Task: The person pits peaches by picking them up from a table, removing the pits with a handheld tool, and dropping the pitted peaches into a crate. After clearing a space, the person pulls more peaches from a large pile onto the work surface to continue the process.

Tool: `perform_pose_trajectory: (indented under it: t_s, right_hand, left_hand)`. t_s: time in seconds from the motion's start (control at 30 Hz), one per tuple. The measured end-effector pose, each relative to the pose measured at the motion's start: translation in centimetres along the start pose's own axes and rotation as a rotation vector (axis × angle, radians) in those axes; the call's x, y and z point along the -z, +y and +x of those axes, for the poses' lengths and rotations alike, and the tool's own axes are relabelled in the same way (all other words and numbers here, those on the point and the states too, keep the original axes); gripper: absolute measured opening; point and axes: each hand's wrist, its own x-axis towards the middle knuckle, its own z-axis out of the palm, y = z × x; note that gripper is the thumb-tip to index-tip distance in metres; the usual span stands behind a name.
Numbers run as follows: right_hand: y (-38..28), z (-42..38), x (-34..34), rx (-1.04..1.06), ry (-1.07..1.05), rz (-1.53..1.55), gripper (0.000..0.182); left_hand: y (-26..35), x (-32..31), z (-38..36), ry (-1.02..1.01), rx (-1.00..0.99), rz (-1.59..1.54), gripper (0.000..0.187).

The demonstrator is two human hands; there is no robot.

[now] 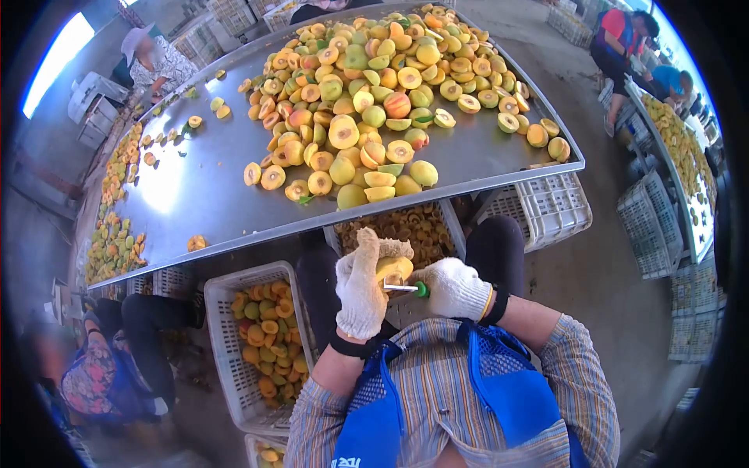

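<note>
Both of my hands wear white knitted gloves, held over my lap just below the table edge. My left hand (362, 290) grips a yellow peach half (394, 269), its stained thumb and fingers around it. Closed around a green-handled pitting knife (422, 289) is my right hand (459, 288). The knife's metal end points left and lies right at the lower side of the peach half. Beneath my hands, a crate (457, 234) between my knees holds many brownish cut pieces. On the metal table (211, 168) ahead is a large heap of halved peaches (343, 132), many with pits showing.
A white crate (226, 366) of peach halves stands to my left. Another white crate (558, 207) sits under the table's right corner. People work at the far left (160, 66), lower left (105, 366) and right (620, 43), where a second fruit-covered table (675, 148) stands.
</note>
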Motion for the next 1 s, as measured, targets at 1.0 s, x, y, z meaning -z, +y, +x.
perform_pose_trajectory:
  t_s: [1.0]
  right_hand:
    - [5.9, 2.9, -1.7, -0.201, -0.014, -0.334, 0.025]
  left_hand:
    - [-1.8, 15.8, 1.0, 0.618, 0.01, 0.252, 0.04]
